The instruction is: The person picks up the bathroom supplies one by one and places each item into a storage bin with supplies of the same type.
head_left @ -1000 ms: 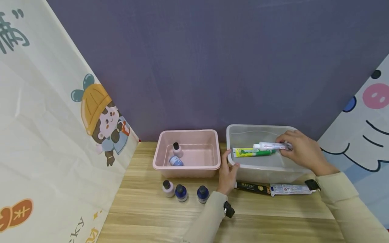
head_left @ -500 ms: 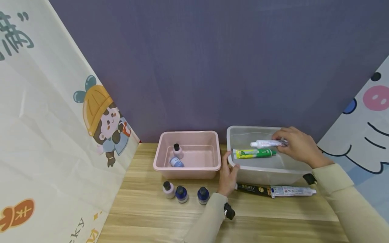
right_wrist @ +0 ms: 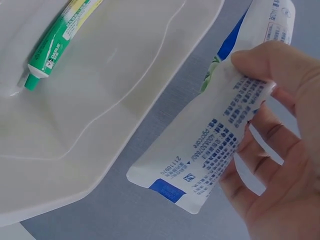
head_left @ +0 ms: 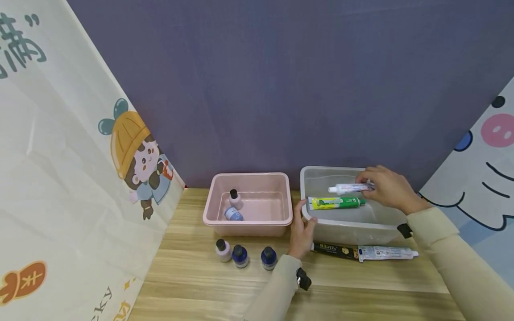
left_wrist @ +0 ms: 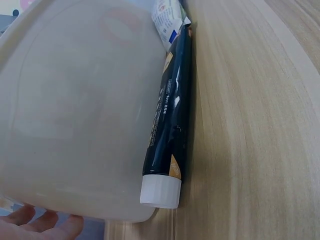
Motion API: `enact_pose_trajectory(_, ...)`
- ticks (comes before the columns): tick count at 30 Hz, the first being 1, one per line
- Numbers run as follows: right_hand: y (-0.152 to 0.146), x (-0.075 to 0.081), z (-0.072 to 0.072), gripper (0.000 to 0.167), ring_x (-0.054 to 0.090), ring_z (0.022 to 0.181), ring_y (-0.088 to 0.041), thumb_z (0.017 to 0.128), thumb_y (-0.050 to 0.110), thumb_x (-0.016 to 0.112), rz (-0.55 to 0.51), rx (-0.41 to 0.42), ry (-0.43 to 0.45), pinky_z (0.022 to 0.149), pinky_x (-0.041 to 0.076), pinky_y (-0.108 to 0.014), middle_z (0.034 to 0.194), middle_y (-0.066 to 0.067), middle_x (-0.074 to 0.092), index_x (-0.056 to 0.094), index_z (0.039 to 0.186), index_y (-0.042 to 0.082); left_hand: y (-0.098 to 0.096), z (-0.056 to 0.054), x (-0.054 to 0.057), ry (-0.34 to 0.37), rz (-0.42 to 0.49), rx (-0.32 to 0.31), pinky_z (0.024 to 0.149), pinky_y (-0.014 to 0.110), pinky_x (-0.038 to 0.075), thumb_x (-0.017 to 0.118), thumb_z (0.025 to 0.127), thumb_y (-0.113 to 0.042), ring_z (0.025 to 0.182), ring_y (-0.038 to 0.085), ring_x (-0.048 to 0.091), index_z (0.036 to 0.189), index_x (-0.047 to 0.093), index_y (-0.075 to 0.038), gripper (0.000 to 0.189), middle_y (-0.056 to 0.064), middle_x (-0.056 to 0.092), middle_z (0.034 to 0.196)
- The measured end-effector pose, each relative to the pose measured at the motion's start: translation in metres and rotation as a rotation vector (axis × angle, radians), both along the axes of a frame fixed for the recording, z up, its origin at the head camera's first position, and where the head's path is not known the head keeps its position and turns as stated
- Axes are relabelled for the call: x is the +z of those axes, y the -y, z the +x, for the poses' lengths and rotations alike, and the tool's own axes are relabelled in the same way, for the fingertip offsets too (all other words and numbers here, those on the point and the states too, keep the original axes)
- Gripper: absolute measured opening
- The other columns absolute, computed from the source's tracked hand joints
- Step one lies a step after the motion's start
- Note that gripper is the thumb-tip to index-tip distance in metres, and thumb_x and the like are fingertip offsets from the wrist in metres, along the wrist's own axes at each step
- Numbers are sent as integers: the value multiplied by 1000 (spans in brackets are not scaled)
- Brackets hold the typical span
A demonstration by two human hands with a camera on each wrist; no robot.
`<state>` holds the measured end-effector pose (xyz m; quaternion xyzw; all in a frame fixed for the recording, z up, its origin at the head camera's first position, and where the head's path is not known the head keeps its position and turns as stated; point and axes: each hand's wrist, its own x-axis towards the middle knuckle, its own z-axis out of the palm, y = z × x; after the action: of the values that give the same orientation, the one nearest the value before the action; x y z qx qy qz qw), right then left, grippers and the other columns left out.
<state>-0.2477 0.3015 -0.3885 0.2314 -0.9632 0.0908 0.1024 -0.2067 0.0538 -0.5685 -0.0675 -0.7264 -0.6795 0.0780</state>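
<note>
Your left hand (head_left: pixel 301 232) grips the near-left corner of the clear bin (head_left: pixel 353 231), and your right hand (head_left: pixel 388 189) pinches the white tube (head_left: pixel 348 188) near the bin's far edge, probably light, soft and slick, best held gently mid-body.

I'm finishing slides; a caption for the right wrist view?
Right hand holding a white tube; a green tube lies in the pale bin.

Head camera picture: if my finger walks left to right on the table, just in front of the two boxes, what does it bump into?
Pale pink bottle → dark blue bottle → another dark blue bottle → left hand → black tube → white tube.
</note>
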Motion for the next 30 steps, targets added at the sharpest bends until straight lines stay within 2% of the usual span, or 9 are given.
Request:
enact_pose_trajectory(3,3,-2,2,28,59,88,-22,81,15,85,15,-16,24,63,49,-40,105,-4,71,76,107,17,3,4,0,8,-10,-4,115,51,40,59,94,-21,131,15,53,148,37,-48,64,-9,51,152)
enact_pose_trajectory(11,14,-5,8,29,61,91,-24,80,15,84,43,-13,60,70,52,-46,105,-4,72,76,108,16,10,15,0,2,-28,-28,112,39,40,58,94,-23,131,18,53,149,36,-49,64,-10,51,151)
enact_pose_trajectory(15,20,-6,10,27,62,93,-26,79,15,83,68,-24,70,73,53,-49,103,-4,72,76,105,17,14,20,1,5,-26,-35,111,37,41,58,94,-24,129,15,54,148,36,-49,63,-10,52,150)
enact_pose_trajectory(21,23,-7,6,27,62,93,-26,77,14,82,78,-20,84,73,52,-48,103,-4,72,75,103,18,15,24,4,-9,-4,-45,113,45,42,58,94,-21,127,13,54,149,37,-46,64,-7,52,150)
enact_pose_trajectory(30,27,-13,0,24,62,93,-26,78,10,81,60,5,130,74,52,-46,102,-3,73,75,100,17,17,27,6,5,2,-62,113,47,43,58,95,-21,129,13,53,149,35,-48,65,-8,49,153)
